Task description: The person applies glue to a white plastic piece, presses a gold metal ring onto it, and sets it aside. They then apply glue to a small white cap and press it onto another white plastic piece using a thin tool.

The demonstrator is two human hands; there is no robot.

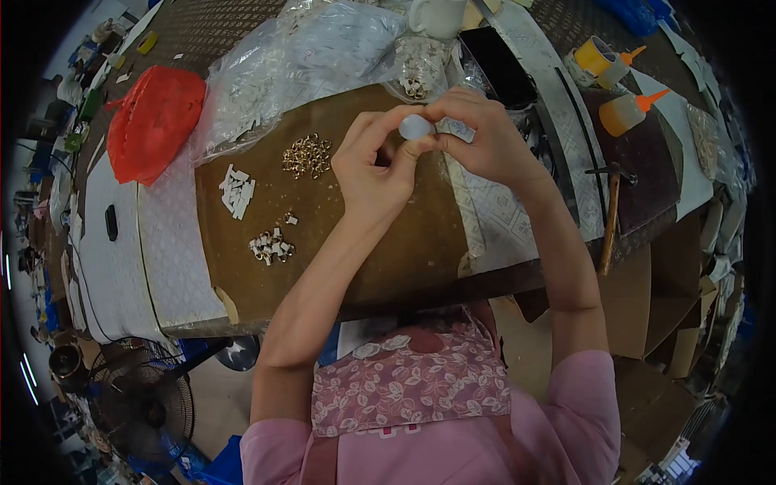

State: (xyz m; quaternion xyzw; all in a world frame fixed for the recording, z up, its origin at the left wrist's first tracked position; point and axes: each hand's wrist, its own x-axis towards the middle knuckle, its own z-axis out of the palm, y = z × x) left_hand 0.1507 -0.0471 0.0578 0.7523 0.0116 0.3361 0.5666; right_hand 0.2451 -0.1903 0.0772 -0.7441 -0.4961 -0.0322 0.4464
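Observation:
Both of my hands meet over the upper part of the brown mat [380,259]. My left hand [374,162] pinches a small whitish, rounded object [415,128] between thumb and fingers. Close against it, my right hand [477,133] is closed, thumb and index finger together at the object's right side; what they grip is too small to make out. Left of my hands lie a pile of gold-coloured metal rings or clasps [307,156], a stack of white strips [237,192] and a small heap of white-and-gold pieces [272,246].
Beyond the mat are clear plastic bags [283,69], a red bag [155,123], a white mug [437,18] and a black phone [499,68]. To the right lie a glue bottle with an orange tip [622,115], yellow containers [594,58] and a hammer [611,210].

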